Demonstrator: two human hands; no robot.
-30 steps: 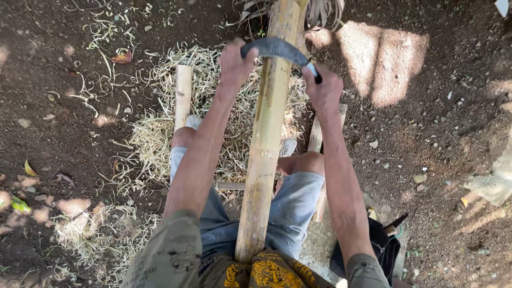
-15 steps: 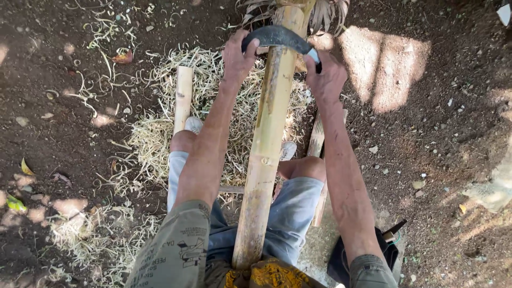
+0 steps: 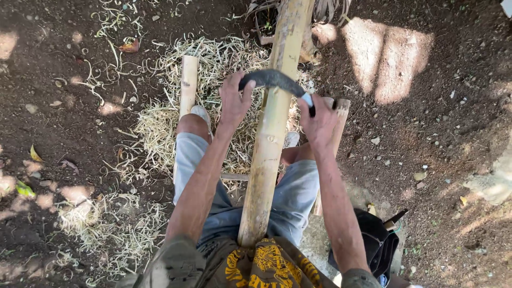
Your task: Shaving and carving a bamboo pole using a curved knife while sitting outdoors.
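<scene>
- The person is sitting on bare ground (image 3: pixel 453 160), a long bamboo pole (image 3: pixel 269 138) lying between the knees; its long axis is running from 6 o'clock at the lap up to 12 o'clock, leaning slightly toward 1.
- A dark curved blade (image 3: pixel 272 80) is lying crosswise over the pole, pointing from 9 to 3 o'clock.
- The left hand (image 3: pixel 234 101) is closing round the blade's bare end at 9 o'clock of the pole.
- The right hand (image 3: pixel 319 120) is gripping the blade's handle end at 3 o'clock.
- The pole is looking stiff, fairly heavy and smooth, likely slippery; bracing it against the body looks like the sound hold.
- The blade is looking sharp along its edge, so taking it by the two ends seems safest.
- Pale shavings (image 3: pixel 160 128) are spreading from 9 to 12 o'clock, with a short split stick (image 3: pixel 188 85) among them.
</scene>
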